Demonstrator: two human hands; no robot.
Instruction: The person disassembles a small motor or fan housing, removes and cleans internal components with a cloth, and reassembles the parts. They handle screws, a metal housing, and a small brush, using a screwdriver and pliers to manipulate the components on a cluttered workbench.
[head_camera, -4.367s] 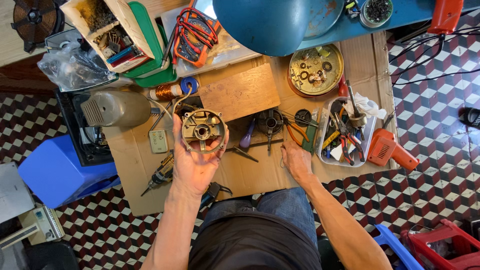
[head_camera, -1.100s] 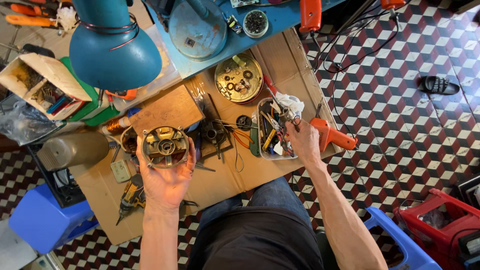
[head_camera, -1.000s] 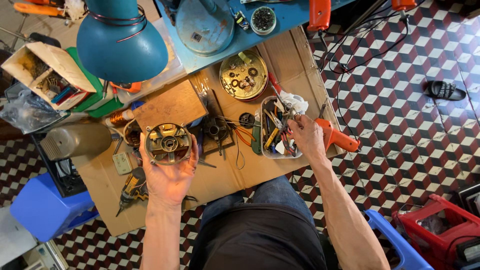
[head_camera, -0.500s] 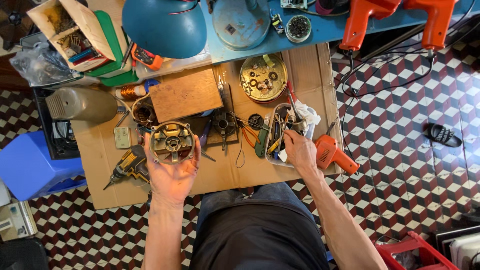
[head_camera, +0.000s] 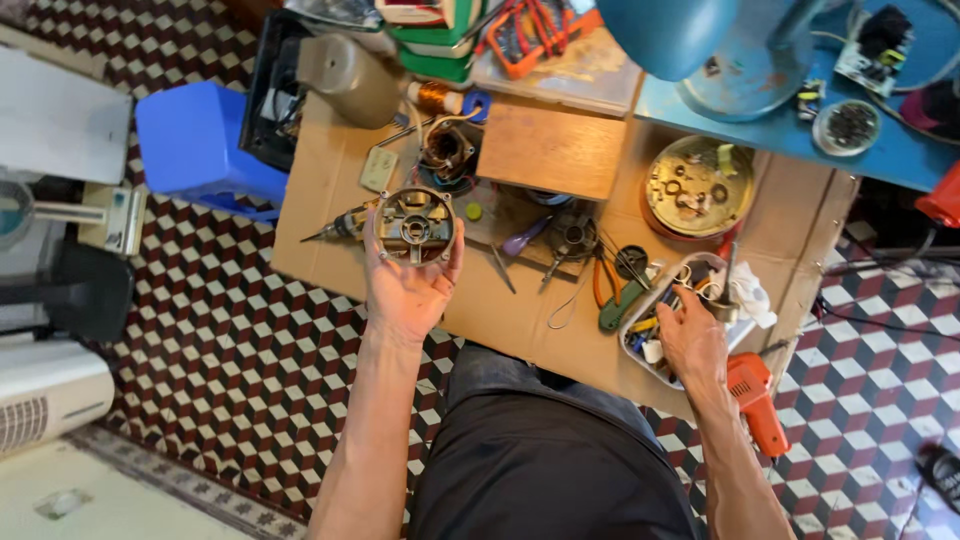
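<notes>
Cupping a round grey metal motor housing (head_camera: 414, 225) from below, the left hand (head_camera: 408, 285) has its fingers spread around the rim, holding the part above the cardboard-covered table (head_camera: 330, 190). The right hand (head_camera: 692, 340) reaches into a clear plastic tray (head_camera: 640, 335) of small tools, fingers curled among them; whether it grips any one cannot be told. An orange tool (head_camera: 755, 400) lies just beside that tray

Left hand (head_camera: 408, 285) raised, palm up, grip closed; right hand (head_camera: 692, 340) lowered, fingers curled.
</notes>
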